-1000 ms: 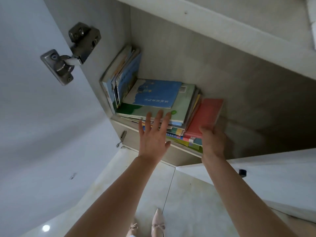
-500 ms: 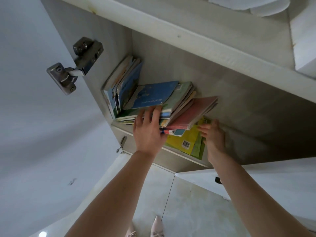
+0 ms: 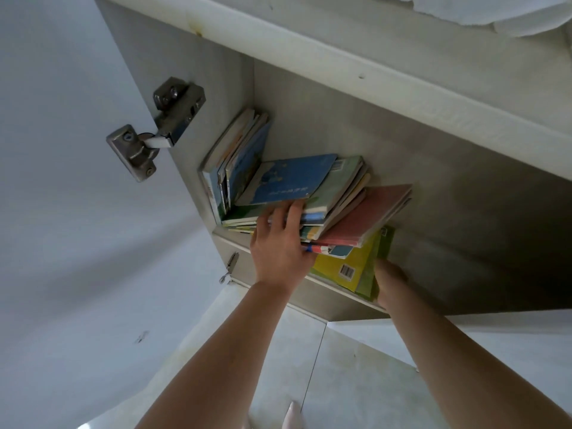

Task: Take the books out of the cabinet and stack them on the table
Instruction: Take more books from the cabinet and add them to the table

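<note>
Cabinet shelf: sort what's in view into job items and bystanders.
Job items:
- flat pile of books, left hand gripping its front edge
- yellow book, right hand at its corner
- upright books
- cabinet

Bystanders:
- door hinge
- lower latch
- floor tiles

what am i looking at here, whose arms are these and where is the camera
No machine here: the camera sits on a person's head, looking down at their own arms. They reach into an open cabinet whose door hinge shows at left. On the shelf lies a tilted stack of books, with more books standing beside it. The left hand grips the stack's front edge. The right hand holds the yellow and green books at the bottom; its fingers are hidden.
</note>
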{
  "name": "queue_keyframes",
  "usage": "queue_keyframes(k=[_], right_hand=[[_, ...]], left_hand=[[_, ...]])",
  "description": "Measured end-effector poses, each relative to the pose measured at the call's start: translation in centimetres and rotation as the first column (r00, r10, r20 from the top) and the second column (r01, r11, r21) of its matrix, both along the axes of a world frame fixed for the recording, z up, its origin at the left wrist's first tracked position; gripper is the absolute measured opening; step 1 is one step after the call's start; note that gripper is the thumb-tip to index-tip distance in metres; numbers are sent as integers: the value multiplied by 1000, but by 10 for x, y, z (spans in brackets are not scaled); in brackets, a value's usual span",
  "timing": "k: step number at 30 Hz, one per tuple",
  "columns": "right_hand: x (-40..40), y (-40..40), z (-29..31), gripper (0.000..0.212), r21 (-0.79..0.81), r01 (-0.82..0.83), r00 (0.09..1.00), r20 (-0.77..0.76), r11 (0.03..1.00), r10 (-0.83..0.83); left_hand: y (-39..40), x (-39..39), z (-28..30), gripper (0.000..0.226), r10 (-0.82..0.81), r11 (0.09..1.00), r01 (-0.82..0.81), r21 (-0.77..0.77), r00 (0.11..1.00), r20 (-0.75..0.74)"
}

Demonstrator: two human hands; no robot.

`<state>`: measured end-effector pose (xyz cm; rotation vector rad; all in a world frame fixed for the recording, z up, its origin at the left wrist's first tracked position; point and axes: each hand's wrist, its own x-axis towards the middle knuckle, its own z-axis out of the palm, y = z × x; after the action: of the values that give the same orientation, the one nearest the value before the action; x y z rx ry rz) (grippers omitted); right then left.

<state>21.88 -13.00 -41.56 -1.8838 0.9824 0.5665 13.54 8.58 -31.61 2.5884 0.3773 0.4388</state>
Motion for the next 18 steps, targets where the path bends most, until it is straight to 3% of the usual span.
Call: queue_keyframes(k=[4, 7, 9, 12, 14, 16, 18], right_hand=[[-13, 13, 26, 52, 191, 150, 989, -34, 970, -147], [-15, 17, 24, 49, 293, 137, 991, -39, 946, -131], [-12, 16, 22, 51, 230, 67, 997, -52, 971, -56], [-7, 15, 26, 65, -120, -71, 997, -35, 990, 67], [-5, 17, 31, 72, -218, -114, 993, 7, 969, 119], [-6, 16, 32, 83, -130, -121, 990, 52, 984, 129], [-4, 2, 10, 93, 97, -49, 998, 35, 994, 46]], left_hand=[[2, 0, 2, 68, 9, 1000, -9, 5, 1000, -3], [3, 1, 3, 66, 20, 1000, -21, 15, 1000, 15], [2, 1, 2, 66, 25, 1000, -26, 18, 999, 21], [2, 1, 0, 64, 10, 1000, -9, 27, 1000, -11], [3, 1, -2, 66, 0, 1000, 1, 26, 999, -32], [3, 1, -2, 68, 1, 1000, 1, 25, 999, -51], [2, 0, -2, 70, 7, 1000, -6, 27, 999, -53]])
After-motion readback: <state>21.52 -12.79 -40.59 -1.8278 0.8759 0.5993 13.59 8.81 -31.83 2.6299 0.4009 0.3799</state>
